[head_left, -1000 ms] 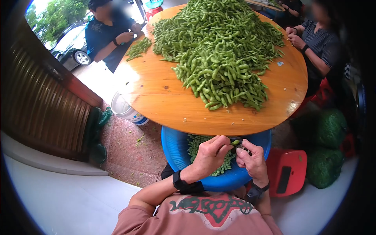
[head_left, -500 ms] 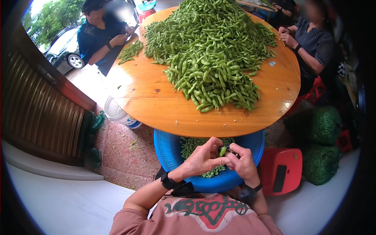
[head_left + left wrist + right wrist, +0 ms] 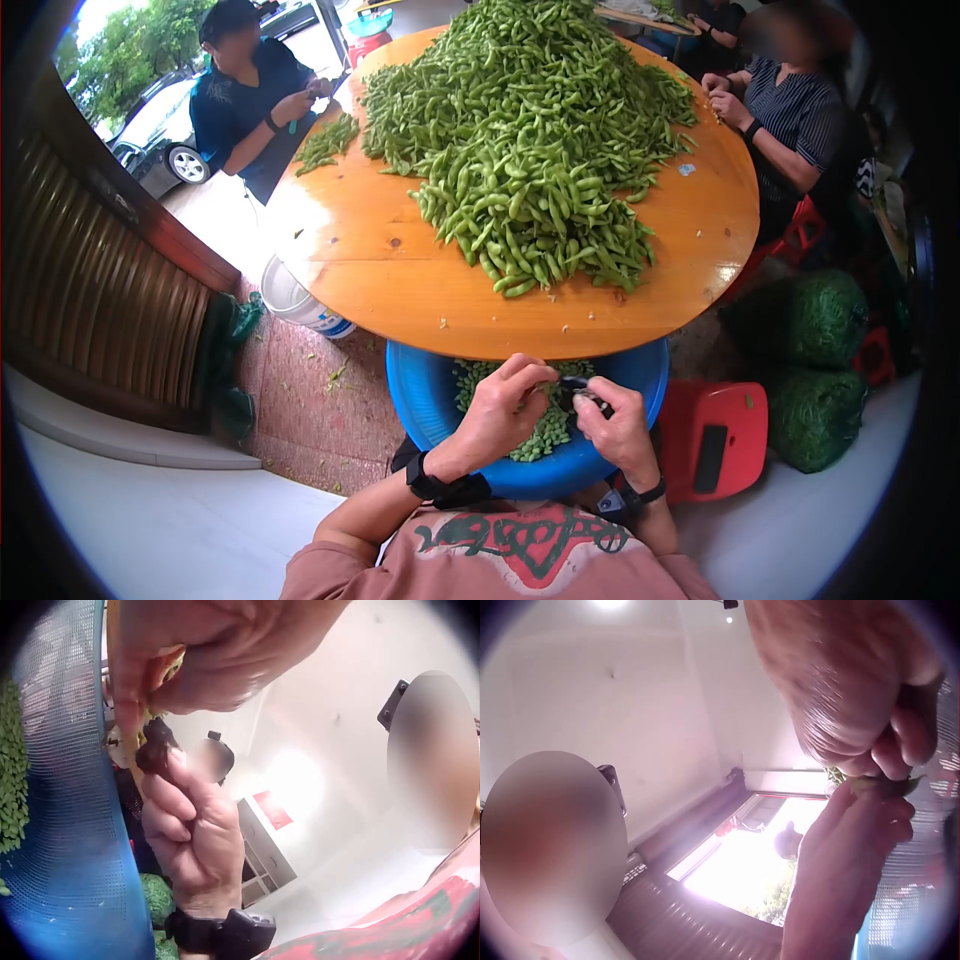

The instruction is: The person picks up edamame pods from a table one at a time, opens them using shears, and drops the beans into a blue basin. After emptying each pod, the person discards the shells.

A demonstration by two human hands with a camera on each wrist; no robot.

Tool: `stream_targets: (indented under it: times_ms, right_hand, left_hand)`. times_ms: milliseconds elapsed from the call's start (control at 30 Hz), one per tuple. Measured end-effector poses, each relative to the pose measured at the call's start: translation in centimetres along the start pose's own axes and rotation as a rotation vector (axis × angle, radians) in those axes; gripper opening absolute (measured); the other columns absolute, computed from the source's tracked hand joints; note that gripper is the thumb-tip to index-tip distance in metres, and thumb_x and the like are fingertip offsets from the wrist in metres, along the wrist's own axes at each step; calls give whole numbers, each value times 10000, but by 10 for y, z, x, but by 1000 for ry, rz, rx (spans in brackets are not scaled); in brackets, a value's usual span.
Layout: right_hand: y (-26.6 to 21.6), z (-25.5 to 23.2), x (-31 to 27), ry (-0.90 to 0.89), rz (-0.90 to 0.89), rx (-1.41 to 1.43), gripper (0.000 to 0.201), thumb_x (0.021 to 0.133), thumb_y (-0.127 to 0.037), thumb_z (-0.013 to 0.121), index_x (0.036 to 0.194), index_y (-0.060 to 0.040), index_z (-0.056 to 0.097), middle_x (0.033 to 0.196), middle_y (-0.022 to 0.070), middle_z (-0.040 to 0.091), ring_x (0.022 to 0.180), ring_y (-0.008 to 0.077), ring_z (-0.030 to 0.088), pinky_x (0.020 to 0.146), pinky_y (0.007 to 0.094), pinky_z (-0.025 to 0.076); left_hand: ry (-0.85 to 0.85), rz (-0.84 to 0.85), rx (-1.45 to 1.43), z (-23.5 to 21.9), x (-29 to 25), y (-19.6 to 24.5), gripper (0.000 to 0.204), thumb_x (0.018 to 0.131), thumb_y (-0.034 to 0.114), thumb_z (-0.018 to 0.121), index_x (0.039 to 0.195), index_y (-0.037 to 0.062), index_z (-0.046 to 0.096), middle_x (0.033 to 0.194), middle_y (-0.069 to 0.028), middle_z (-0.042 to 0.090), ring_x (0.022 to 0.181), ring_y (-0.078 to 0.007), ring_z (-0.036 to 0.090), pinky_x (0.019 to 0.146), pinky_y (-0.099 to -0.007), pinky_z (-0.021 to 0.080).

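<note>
Both hands meet above a blue basket (image 3: 405,400) of loose shelled green beans (image 3: 540,445). My left hand (image 3: 503,408) pinches a green bean pod (image 3: 866,784) between thumb and fingers; in the right wrist view one pointed end of it sticks out. Close beside it, my right hand (image 3: 618,425) grips a small black object (image 3: 156,746) with curled fingers, its kind too covered to tell. In the left wrist view its dark tip comes right up to the left fingertips. A large heap of bean pods (image 3: 530,170) lies on the round wooden table (image 3: 400,290) ahead.
The table edge overhangs the basket's far side. A red stool (image 3: 735,430) stands at the right, beside green net sacks (image 3: 815,420). At the left are a white bucket (image 3: 300,300) and a ribbed shutter (image 3: 110,290). Two people sit at the table's far sides, hands raised.
The hands came together around a green pod, then drew slightly apart. The pod that showed between them half a second ago is now mostly hidden in the head view, which has shifted a little.
</note>
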State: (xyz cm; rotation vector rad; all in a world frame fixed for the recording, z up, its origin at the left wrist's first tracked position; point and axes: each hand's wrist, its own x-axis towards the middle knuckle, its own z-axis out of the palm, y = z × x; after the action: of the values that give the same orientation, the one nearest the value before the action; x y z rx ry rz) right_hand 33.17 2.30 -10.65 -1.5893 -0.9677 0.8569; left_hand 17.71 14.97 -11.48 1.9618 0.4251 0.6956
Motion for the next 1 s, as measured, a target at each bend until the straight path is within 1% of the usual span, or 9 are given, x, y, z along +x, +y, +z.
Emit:
stream_targets:
  times_ms: [67, 133, 167, 300, 467, 533, 700, 867, 1000]
  right_hand:
    - [4, -5, -5, 64, 83, 58, 102, 924, -60, 599, 952, 24, 650, 700, 15, 538, 554, 60, 497, 494, 241, 387]
    - [9, -10, -3, 72, 213, 411, 117, 955, -75, 584, 992, 14, 651, 695, -20, 515, 530, 38, 455, 467, 213, 357]
    - [-1, -9, -2, 18, 259, 500, 114, 961, -60, 570, 848, -47, 558, 655, -48, 434, 497, 27, 396, 423, 205, 300]
    - [-8, 1, -3, -69, 346, 667, 141, 952, -54, 594, 817, -46, 554, 633, -54, 434, 502, 21, 403, 426, 204, 298]
    - [0, 3, 1, 42, -61, 18, 163, 906, -69, 657, 790, 4, 568, 675, -23, 480, 564, 51, 470, 491, 225, 358]
    - [-12, 5, 1, -3, -70, 126, 132, 912, -27, 630, 818, 35, 561, 739, 2, 478, 579, 51, 477, 506, 230, 379]
    - [-10, 3, -6, -128, 139, 479, 60, 934, -1, 581, 902, 48, 591, 807, -6, 477, 608, 27, 500, 488, 200, 372]
    - [-12, 3, 1, -114, 3, 241, 70, 930, 8, 578, 960, 57, 619, 816, -3, 474, 606, 30, 499, 486, 203, 371]
    - [-15, -3, 4, -210, 16, 321, 110, 934, 21, 558, 1004, 64, 630, 804, -6, 468, 589, 27, 472, 479, 204, 353]
  left_hand:
    - [-18, -111, -137, -1, -2, 0, 184, 934, -12, 598, 1117, -26, 593, 1088, -115, 574, 837, -182, 679, 678, -292, 566]
    - [1, -311, -886, 0, -1, -1, 139, 961, -8, 573, 1099, -4, 589, 1138, -78, 539, 893, -171, 668, 718, -288, 577]
    - [-39, -332, -939, -2, -2, 0, 118, 983, 1, 551, 1095, 13, 585, 1118, -72, 561, 904, -168, 664, 743, -295, 576]
    - [-117, -408, -920, 9, -7, 2, 126, 979, 37, 598, 1099, 16, 566, 844, -34, 652, 811, -127, 657, 705, -265, 544]
    - [-87, -514, -691, 7, -8, 4, 118, 982, 109, 632, 1063, 40, 582, 767, 2, 633, 680, -57, 591, 608, -218, 486]
    - [-214, -623, -508, -2, -4, 14, 130, 986, 145, 637, 1056, 42, 598, 703, 25, 597, 633, -42, 555, 550, -208, 434]
    - [-38, -549, -513, 2, -9, 10, 144, 954, 129, 682, 1040, 29, 626, 623, 47, 535, 551, -14, 476, 477, -198, 329]
    - [-1, -424, -277, 4, -12, 8, 129, 928, 85, 702, 1002, 7, 632, 623, 70, 506, 548, 5, 413, 476, -195, 313]
    - [-107, -629, -717, -5, -8, 10, 115, 909, 101, 725, 915, 25, 639, 631, 42, 513, 540, -20, 453, 471, -217, 343]
